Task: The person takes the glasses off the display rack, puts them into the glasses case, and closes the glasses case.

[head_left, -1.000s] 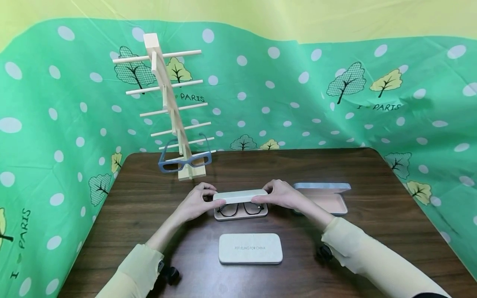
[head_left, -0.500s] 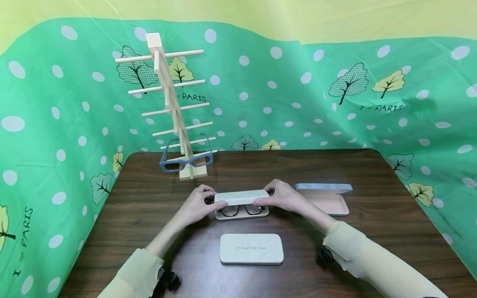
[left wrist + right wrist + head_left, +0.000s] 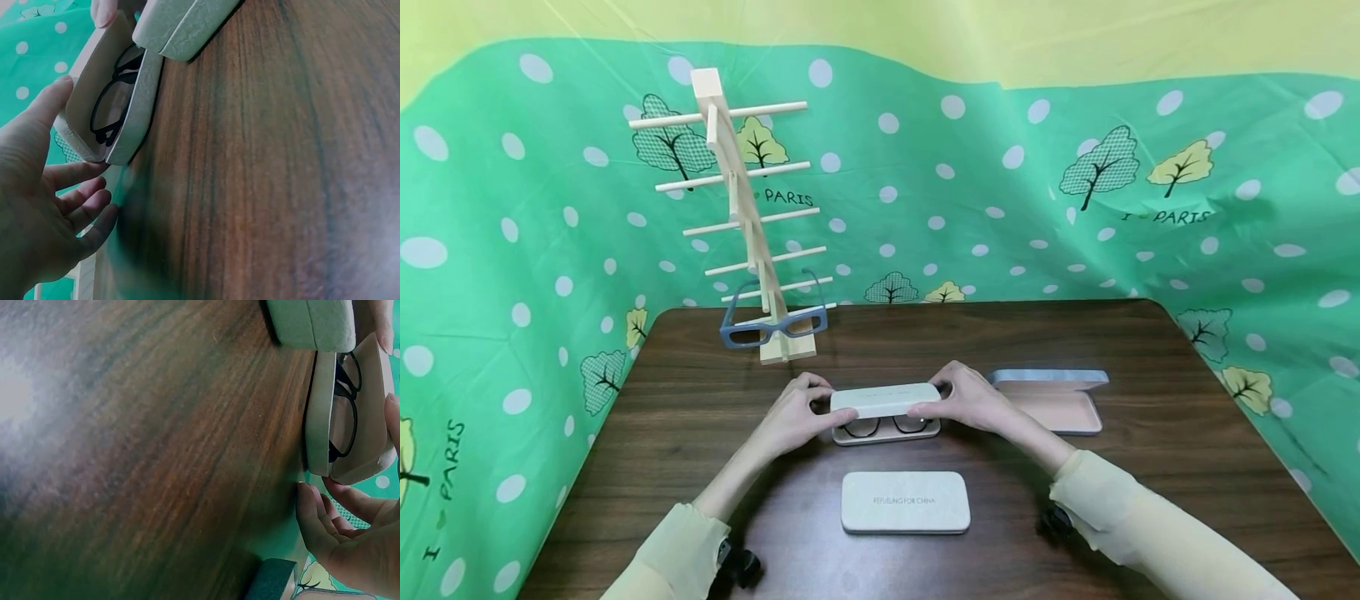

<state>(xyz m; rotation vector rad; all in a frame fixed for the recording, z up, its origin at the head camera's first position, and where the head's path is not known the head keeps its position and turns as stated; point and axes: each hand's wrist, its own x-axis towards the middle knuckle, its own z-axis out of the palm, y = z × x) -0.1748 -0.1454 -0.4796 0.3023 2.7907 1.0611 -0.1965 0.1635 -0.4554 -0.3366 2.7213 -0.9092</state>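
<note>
A pale glasses case [image 3: 883, 435] lies partly open on the table, its lid tipped over the base. Inside rests a pair of black-framed glasses [image 3: 345, 419], its upper part hidden by the lid in the head view. My left hand [image 3: 797, 411] grips the lid's left end, thumb at the front edge and index finger by the hinge corner. At the opposite end, my right hand [image 3: 968, 398] holds the lid the same way. Nearer to me is a second pale glasses case [image 3: 906, 502], closed, with printed lettering on top.
Behind my right hand stands an open blue glasses case [image 3: 1051, 377] with a pink lining. A wooden glasses rack [image 3: 737, 187] rises at the back left, with blue-framed glasses [image 3: 775, 327] on its lower pegs. Patterned green cloth [image 3: 970, 192] hangs beyond the table's far edge.
Both hands have tipped the lid a little further down toward the front, so less of the black-framed glasses shows. The other cases and the rack stay in place.
</note>
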